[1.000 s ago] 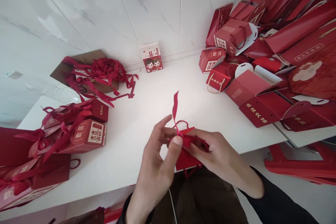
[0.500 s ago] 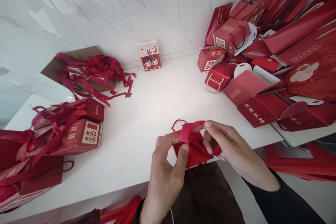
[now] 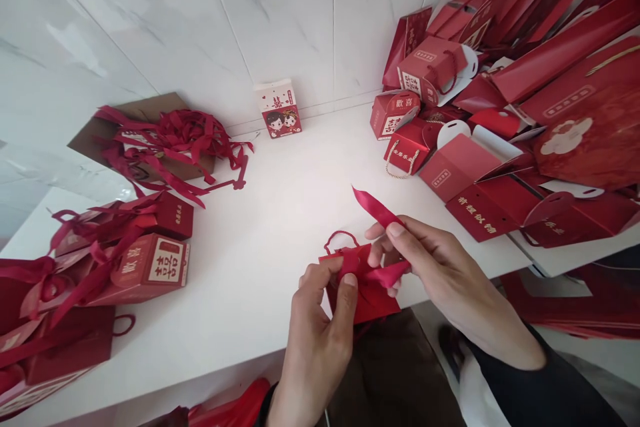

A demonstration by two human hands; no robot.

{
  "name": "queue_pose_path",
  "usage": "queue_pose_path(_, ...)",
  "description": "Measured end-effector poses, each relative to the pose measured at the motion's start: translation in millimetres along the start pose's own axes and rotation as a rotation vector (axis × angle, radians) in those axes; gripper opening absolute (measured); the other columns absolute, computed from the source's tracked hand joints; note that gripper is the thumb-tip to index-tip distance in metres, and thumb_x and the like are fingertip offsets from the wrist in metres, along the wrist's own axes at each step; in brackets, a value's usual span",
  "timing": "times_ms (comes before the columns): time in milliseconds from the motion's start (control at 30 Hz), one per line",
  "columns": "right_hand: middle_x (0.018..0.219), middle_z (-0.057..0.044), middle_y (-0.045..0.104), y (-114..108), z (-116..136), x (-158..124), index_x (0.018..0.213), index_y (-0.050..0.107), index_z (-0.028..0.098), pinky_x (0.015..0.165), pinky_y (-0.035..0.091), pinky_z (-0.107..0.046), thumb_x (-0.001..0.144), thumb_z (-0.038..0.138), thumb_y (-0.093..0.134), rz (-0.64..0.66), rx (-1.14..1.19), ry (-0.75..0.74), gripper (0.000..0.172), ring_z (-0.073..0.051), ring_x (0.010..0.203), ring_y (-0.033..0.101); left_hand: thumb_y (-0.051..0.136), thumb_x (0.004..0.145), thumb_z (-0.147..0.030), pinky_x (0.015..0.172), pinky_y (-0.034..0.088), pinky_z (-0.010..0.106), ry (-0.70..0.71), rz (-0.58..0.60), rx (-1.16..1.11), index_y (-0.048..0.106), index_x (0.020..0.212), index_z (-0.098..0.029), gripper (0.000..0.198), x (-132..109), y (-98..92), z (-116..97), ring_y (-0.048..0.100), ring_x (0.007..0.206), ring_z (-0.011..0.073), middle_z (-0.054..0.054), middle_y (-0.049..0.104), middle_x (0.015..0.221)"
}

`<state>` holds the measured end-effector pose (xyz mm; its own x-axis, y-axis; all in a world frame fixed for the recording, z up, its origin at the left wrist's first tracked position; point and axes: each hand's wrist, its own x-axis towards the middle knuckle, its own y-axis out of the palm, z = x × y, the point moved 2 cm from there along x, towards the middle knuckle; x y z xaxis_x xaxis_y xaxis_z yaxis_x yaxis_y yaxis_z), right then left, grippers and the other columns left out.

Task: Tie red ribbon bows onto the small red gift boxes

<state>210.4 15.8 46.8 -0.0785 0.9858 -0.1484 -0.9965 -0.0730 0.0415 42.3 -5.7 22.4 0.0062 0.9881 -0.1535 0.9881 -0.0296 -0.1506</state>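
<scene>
A small red gift bag [image 3: 367,297] with a cord handle sits at the near edge of the white table [image 3: 280,213]. My left hand [image 3: 320,320] pinches the bag's top, where a red ribbon [image 3: 377,210] is tied to it. My right hand [image 3: 430,267] grips that ribbon between thumb and fingers. One ribbon end sticks up and left past my right fingertips, and the other wraps back toward my left thumb.
Finished red boxes with ribbons [image 3: 145,247] lie at the left. A brown box of loose red ribbons [image 3: 165,140] stands at the back left. A small cartoon-couple box [image 3: 277,110] leans by the wall. Several red boxes and bags [image 3: 500,113] pile up at the right.
The ribbon stood straight up a second ago, then was folded over the bag's top. Now my right hand has pulled one end out up and to the right, while my left hand keeps its pinch.
</scene>
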Motion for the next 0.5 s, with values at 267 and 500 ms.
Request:
queue_pose_path(267, 0.100, -0.002, 0.072, 12.6, 12.0, 9.0, 0.115, 0.071, 0.025, 0.074, 0.063, -0.027, 0.100, 0.044, 0.063, 0.196, 0.015, -0.006, 0.025, -0.016, 0.080, 0.072, 0.058, 0.094, -0.039, 0.082, 0.045, 0.035, 0.045, 0.086, 0.116, 0.070, 0.103, -0.022, 0.023, -2.1, 0.7, -5.5, 0.058, 0.087, 0.0231, 0.007, 0.070, 0.093)
queue_pose_path(500, 0.122, -0.002, 0.070, 13.7, 18.5, 6.7, 0.129, 0.064, 0.029, 0.092, 0.057, -0.031, 0.102, 0.046, 0.059, 0.312, -0.258, -0.109, 0.032, -0.019, 0.105, 0.069, 0.055, 0.097, -0.040, 0.069, 0.041, 0.029, 0.052, 0.128, 0.112, 0.065, 0.086, -0.020, 0.026, 3.8, -0.5, -8.6, 0.049, 0.071, 0.0161, 0.001, 0.063, 0.077)
